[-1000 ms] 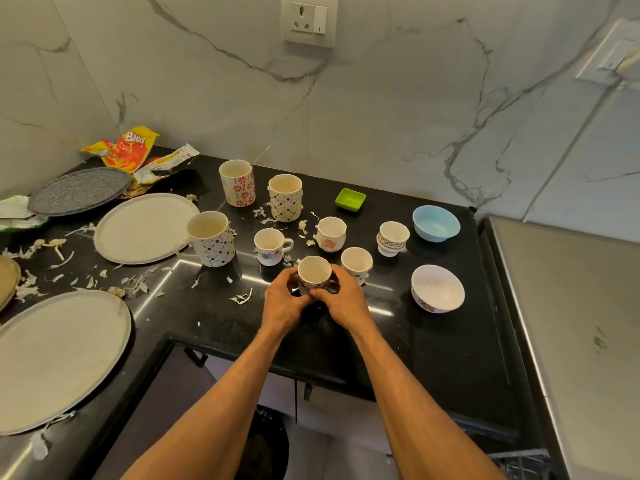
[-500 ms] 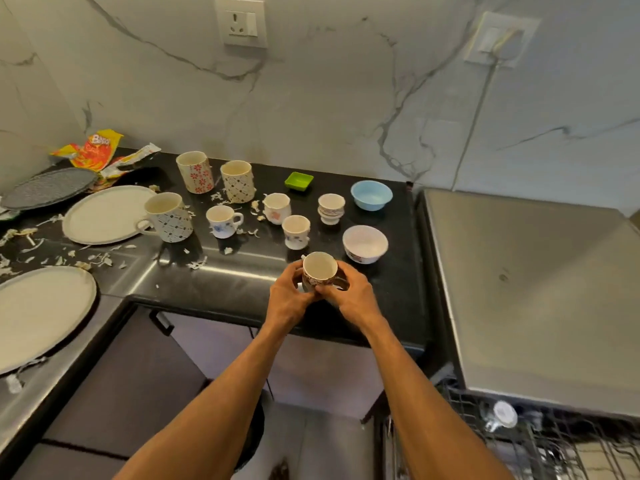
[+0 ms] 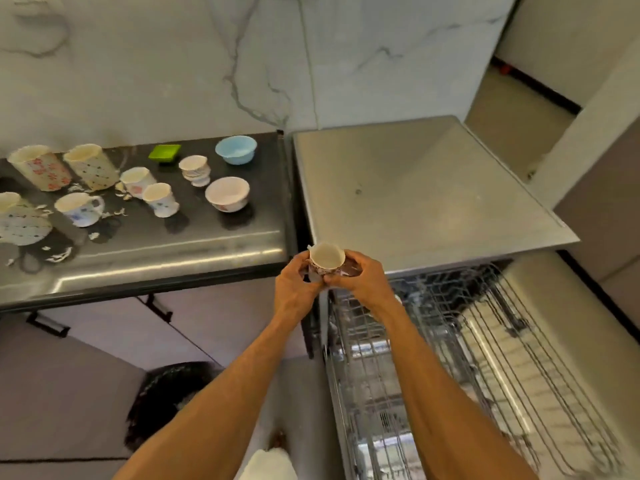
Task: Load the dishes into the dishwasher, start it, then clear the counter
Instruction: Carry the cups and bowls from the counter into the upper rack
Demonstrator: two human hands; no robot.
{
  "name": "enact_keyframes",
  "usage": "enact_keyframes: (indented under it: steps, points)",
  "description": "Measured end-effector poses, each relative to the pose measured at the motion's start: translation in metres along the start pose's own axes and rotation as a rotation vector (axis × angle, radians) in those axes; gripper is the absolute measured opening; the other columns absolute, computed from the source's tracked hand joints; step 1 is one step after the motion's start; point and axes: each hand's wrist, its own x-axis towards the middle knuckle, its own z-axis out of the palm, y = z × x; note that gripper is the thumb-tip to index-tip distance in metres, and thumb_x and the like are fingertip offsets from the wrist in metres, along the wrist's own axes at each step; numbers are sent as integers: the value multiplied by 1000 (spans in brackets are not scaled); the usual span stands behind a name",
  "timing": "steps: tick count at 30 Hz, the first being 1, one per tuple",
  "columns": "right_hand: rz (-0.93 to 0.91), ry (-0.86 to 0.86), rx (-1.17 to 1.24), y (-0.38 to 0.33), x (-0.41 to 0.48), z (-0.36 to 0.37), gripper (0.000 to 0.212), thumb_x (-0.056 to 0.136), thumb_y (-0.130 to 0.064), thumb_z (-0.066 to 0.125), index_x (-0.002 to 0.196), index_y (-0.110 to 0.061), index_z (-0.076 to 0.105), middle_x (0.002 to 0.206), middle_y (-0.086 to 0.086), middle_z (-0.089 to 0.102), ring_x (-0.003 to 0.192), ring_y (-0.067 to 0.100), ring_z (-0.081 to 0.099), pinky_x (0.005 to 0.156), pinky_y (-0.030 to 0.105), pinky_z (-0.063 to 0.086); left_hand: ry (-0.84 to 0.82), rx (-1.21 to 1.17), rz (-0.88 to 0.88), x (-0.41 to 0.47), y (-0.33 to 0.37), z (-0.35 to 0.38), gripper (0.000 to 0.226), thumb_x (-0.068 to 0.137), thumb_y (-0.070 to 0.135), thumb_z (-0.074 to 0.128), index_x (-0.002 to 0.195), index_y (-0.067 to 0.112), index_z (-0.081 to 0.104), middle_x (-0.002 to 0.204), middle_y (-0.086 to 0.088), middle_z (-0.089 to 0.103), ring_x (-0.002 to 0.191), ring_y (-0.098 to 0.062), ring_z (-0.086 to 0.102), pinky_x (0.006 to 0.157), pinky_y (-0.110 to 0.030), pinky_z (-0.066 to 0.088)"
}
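Marble-veined wall (image 3: 173, 64) backs a glossy black tabletop (image 3: 214, 244) and a steel-topped dishwasher (image 3: 415, 188). Fingers (image 3: 350, 265) of the left hand (image 3: 298, 289) and right hand (image 3: 362, 282) curl round a small white patterned teacup (image 3: 326, 256), held upright between them, just over the near-left corner of the pulled-out wire rack (image 3: 433, 341). Its pattern may be floral; blur makes that unsure. Well to the left on the tabletop stand a white round bowl (image 3: 227, 194), a pale blue bowl (image 3: 236, 149), a small green square dish (image 3: 165, 153) and several patterned mugs (image 3: 91, 166).
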Motion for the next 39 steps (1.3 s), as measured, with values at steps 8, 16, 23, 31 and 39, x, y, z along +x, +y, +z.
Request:
enact_keyframes:
  steps: [8, 16, 23, 31, 39]
  points:
    - [231, 134, 110, 64, -52, -76, 49, 73, -10, 84, 118, -12, 65, 108, 1, 71, 94, 3, 67, 85, 20, 56, -311, 100, -132, -22, -12, 97, 65, 71, 28, 85, 127, 19, 53, 111, 4, 64, 102, -14, 60, 85, -25, 49]
    - [507, 290, 243, 155, -78, -89, 18, 83, -29, 77, 100, -28, 71, 100, 0, 76, 97, 19, 71, 92, 46, 55, -632, 92, -382, -30, -73, 166, 41, 70, 11, 84, 104, 18, 62, 103, 0, 69, 99, -19, 66, 84, -31, 55]
    - [648, 317, 389, 209, -64, -87, 44, 90, -8, 60, 127, -32, 60, 118, 6, 70, 114, 26, 62, 107, 46, 44, -595, 231, -520, -10, -114, 211, 69, 66, 42, 84, 122, 16, 53, 114, -2, 63, 102, -22, 63, 90, -41, 53]
    - [604, 372, 134, 273, -22, -96, 40, 93, -8, 58, 133, -15, 57, 110, 16, 70, 96, 26, 66, 92, 52, 52, -717, 296, -441, 28, -135, 248, 51, 78, 29, 78, 123, 15, 60, 116, -3, 65, 104, -22, 62, 91, -41, 51]
    - [811, 414, 144, 312, 17, -104, 34, 94, -18, 64, 121, 2, 63, 94, 20, 70, 78, 28, 67, 69, 38, 60, -711, 226, -464, 42, -154, 268, 54, 76, 4, 76, 126, 13, 58, 118, -4, 66, 108, -21, 61, 91, -35, 50]
